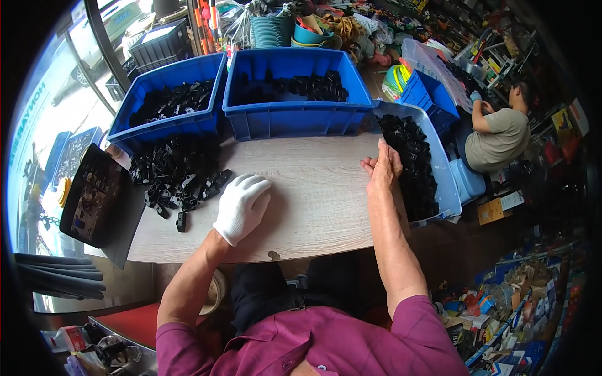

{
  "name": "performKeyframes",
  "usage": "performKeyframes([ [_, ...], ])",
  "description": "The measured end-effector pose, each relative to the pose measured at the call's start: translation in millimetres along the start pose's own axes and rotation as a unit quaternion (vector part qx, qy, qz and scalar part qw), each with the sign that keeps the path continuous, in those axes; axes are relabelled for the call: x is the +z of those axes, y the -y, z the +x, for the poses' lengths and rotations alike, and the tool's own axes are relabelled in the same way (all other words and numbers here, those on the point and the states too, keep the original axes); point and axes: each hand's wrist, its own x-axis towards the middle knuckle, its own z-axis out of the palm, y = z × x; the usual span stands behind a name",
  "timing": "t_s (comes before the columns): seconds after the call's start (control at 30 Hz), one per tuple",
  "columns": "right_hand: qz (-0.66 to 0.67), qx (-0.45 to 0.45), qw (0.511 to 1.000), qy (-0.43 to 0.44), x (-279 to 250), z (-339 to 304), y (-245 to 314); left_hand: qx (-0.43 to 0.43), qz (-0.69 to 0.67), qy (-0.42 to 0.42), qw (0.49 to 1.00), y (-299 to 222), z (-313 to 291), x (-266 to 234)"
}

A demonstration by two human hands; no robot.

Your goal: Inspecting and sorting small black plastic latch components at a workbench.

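My left hand (243,208), in a white knit glove, rests on the wooden table (313,216). Its fingers are loosely bent, thumb apart, and nothing shows in them. Just left of it lies a loose pile of small black plastic parts (172,169), one of them close to the glove. My bare right hand (384,166) is raised at the table's right edge, fingers apart and partly bent, with no object visible in it. Directly beside that hand, a light-blue translucent bin (442,164) holds many similar black parts (411,160).
Two blue crates (301,119) (166,122) with black parts stand along the table's far side. At left a dark tablet-like screen (94,195) leans. A co-worker (498,135) sits at the right beside another blue crate (429,100). Mixed goods (514,301) crowd the lower right.
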Motion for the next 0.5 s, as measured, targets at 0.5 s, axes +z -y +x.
performKeyframes([
  [0.5, -0.083, -0.101, 0.990, -0.061, 57.8, 63.0, -23.2, 0.027, 0.117, 0.068, 0.990, 28.8, 188.1, -28.3],
])
